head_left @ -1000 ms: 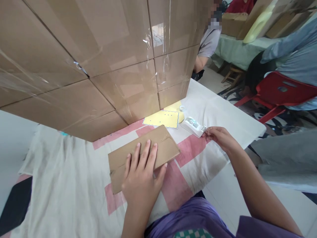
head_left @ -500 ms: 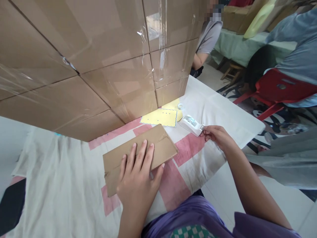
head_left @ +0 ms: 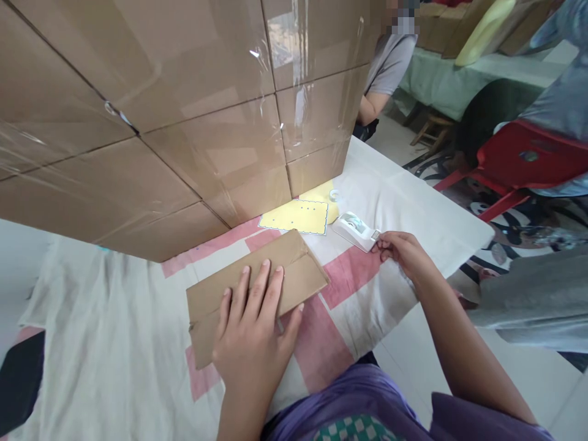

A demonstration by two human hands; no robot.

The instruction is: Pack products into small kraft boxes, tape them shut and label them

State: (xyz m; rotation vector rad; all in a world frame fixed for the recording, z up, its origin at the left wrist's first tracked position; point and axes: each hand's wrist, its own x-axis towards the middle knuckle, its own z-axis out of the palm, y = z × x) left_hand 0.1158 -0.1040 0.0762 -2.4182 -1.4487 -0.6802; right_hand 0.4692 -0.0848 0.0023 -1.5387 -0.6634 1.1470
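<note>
A flat brown cardboard piece (head_left: 215, 293) with folded flaps lies on the cloth-covered table (head_left: 114, 343). My left hand (head_left: 250, 331) rests flat on it, fingers stretched out. My right hand (head_left: 402, 252) is curled at the near end of a white tape dispenser (head_left: 353, 230), its fingertips pinched at the cutter end where the tape comes out. A yellow sheet (head_left: 296, 217) with blue dots lies just behind the cardboard.
A tall wall of stacked, taped cardboard boxes (head_left: 174, 104) stands close behind the work area. A small roll of clear tape (head_left: 335, 195) lies by the yellow sheet. Another person (head_left: 386, 67) sits beyond the boxes; a red chair (head_left: 523, 162) stands at the right.
The view has drifted slightly, so everything sits a little further left. Both hands keep the same places on the cardboard and at the dispenser.
</note>
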